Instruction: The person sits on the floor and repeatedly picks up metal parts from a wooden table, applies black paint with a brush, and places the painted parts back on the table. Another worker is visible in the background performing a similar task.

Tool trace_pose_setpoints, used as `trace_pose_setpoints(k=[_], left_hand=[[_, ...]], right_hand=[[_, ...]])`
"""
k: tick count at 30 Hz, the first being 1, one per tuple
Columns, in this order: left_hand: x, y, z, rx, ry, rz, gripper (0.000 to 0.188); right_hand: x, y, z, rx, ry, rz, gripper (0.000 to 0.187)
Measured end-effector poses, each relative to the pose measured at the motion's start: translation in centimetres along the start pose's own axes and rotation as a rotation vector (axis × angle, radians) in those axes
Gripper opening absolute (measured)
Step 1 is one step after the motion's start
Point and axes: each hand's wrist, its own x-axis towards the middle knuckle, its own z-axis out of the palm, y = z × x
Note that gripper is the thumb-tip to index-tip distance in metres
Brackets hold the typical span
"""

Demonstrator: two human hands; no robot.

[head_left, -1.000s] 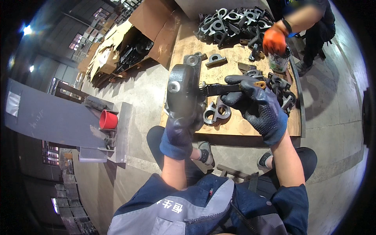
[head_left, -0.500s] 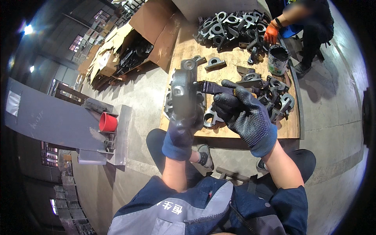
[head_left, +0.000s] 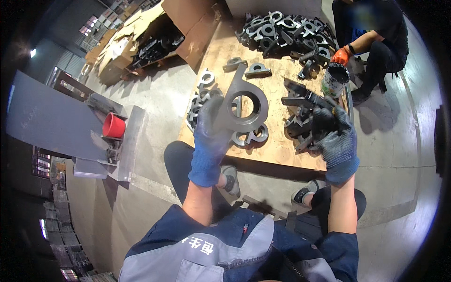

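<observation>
- Head view — left hand (head_left: 209, 123) grips a grey ring bracket (head_left: 241, 88), raised above the worktop (head_left: 278, 152).
- Right hand (head_left: 337, 141) — closed round a blurred brush (head_left: 334, 111), near dark brackets (head_left: 296, 128) on the worktop's right side.

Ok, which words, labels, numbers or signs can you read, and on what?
Jacket: white printed characters on the front, visible but not copied here.
Small red tag on the jacket: too small to read.
Can: label smeared, too small to read.
Grey panel: faint marks, unreadable.
Ring part in left hand: no lettering visible.
</observation>
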Motion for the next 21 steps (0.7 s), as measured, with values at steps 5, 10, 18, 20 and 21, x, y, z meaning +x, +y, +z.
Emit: trace_pose_setpoints(k=[5, 10, 18, 20, 21], left_hand=[[-0.8, -1.9, 1.9, 0.464, 0.035, 0.122, 0.058], [-1.8, -4.7, 1.7, 0.739, -0.056, 0.116, 0.066], [-1.4, -9.3, 1.1, 0.9, -0.303, -0.07, 0.075], [-0.5, -10.4, 1.9, 0.891, -0.332, -0.144, 0.073], [-0.4, -12.0, 2.4, 0.851, -0.342, -0.187, 0.072]], right_hand=[[0.3, -2.6, -2.8, -0.083, 0.052, -0.121, 0.033], [0.7, -4.4, -4.2, 0.091, 0.05, -0.041, 0.026], [2.0, -4.2, -5.2, 0.272, 0.011, 0.013, 0.028], [2.5, -4.2, -5.2, 0.257, -0.024, 0.015, 0.029], [2.8, -4.0, -5.7, 0.27, -0.061, 0.037, 0.031]])
